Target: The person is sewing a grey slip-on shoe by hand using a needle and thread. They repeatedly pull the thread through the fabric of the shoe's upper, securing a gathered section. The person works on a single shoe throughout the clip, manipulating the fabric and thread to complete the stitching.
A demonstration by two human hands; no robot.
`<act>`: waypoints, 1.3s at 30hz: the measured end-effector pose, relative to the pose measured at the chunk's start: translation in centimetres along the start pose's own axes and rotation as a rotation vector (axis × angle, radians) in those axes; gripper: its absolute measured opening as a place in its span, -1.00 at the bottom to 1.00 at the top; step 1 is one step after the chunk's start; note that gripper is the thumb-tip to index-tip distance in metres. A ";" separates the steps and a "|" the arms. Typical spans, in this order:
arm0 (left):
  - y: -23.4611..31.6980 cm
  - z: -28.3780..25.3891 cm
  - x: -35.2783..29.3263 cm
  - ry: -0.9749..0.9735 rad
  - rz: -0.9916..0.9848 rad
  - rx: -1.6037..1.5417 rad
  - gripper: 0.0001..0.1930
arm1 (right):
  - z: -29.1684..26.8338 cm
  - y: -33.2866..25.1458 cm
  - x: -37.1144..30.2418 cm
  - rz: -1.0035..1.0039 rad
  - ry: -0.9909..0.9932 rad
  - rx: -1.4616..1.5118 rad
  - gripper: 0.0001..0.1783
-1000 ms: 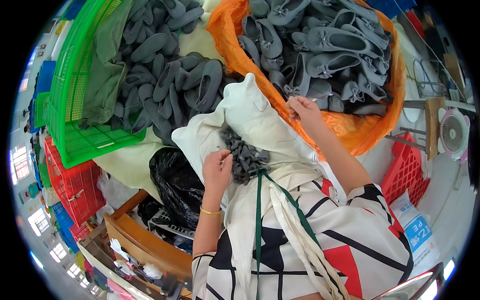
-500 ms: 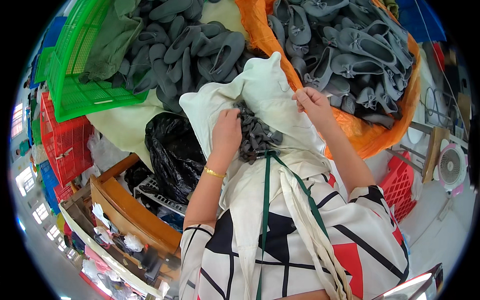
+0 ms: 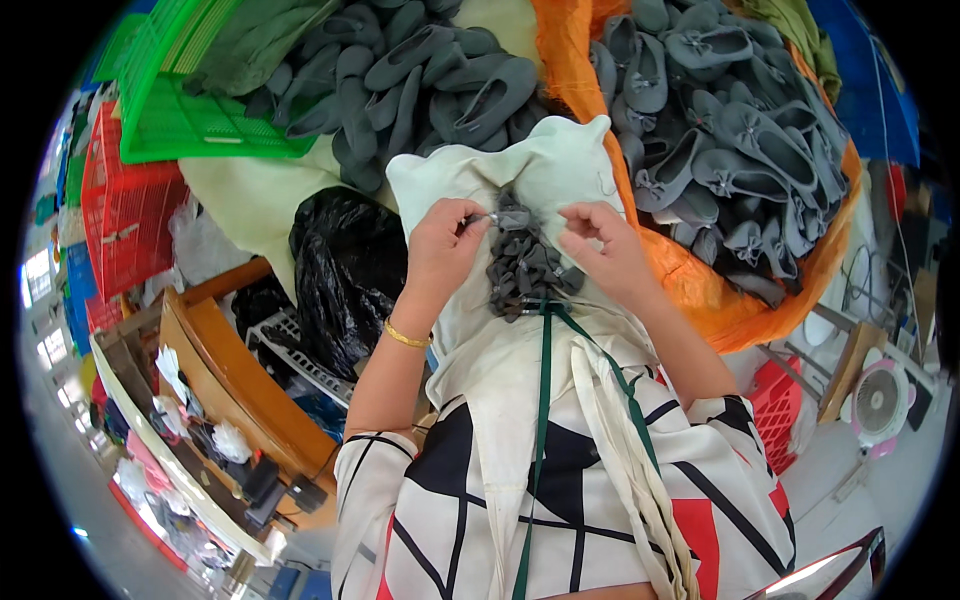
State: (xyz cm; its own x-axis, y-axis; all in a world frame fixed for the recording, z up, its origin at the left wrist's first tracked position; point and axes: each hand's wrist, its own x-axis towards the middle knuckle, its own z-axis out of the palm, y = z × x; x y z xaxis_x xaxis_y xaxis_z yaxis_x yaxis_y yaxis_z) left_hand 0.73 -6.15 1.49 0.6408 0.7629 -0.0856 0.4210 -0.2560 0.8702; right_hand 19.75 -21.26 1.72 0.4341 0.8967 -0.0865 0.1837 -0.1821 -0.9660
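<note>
A heap of small dark grey fabric bows (image 3: 528, 268) lies in my lap on a white cloth (image 3: 560, 165). My left hand (image 3: 440, 255) is closed in a pinch above the heap's left side. At its fingertips is one grey bow (image 3: 513, 217), lifted above the others. My right hand (image 3: 612, 255) faces it from the right, fingers curled, close to the bow but apart from it. Whatever its fingers hold is too small to make out. Grey slip-on shoes (image 3: 485, 95) are piled beyond the cloth, and more grey shoes with bows (image 3: 745, 170) fill an orange sack (image 3: 690, 290) at the right.
A green plastic basket (image 3: 215, 140) stands tipped at the far left, with a red crate (image 3: 125, 205) beside it. Left of me are a black plastic bag (image 3: 345, 280) and a wooden drawer unit (image 3: 240, 365). A small fan (image 3: 880, 400) stands at the right.
My right hand has come in from the right toward the left hand. A bow now shows raised at my left fingertips. The view has shifted slightly.
</note>
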 end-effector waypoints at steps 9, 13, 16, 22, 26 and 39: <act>-1.0 -0.8 -4.6 -0.278 -0.408 -0.776 -0.85 | 4.2 -2.0 0.9 0.031 -0.194 0.024 -0.83; -0.5 -1.1 -4.7 -0.378 -0.397 -0.721 -0.80 | 4.7 -2.1 0.4 -0.036 -0.193 -0.020 -0.84; -1.0 -1.0 -4.9 -0.382 -0.427 -0.703 -0.80 | 4.4 -2.5 0.3 -0.158 -0.215 -0.110 -0.85; -1.2 -1.3 -5.9 -0.161 -0.199 -0.524 -0.78 | 2.9 -4.0 0.7 0.164 -0.202 0.175 -0.87; -0.5 -1.9 -6.4 -0.055 0.119 -0.161 -0.73 | 1.3 -4.0 0.7 0.264 -0.425 0.210 -0.87; 0.2 -2.7 -7.1 -0.036 0.409 0.018 -0.71 | 1.7 -5.3 -0.2 -0.048 -0.676 -0.201 -0.81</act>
State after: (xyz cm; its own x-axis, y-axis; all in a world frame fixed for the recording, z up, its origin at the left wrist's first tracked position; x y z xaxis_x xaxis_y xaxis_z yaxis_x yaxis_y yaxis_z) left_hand -5.50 -10.00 3.60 0.7798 0.5745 0.2487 0.1372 -0.5445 0.8275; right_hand 17.18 -19.74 6.42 -0.2092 0.9480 -0.2400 0.3769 -0.1483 -0.9143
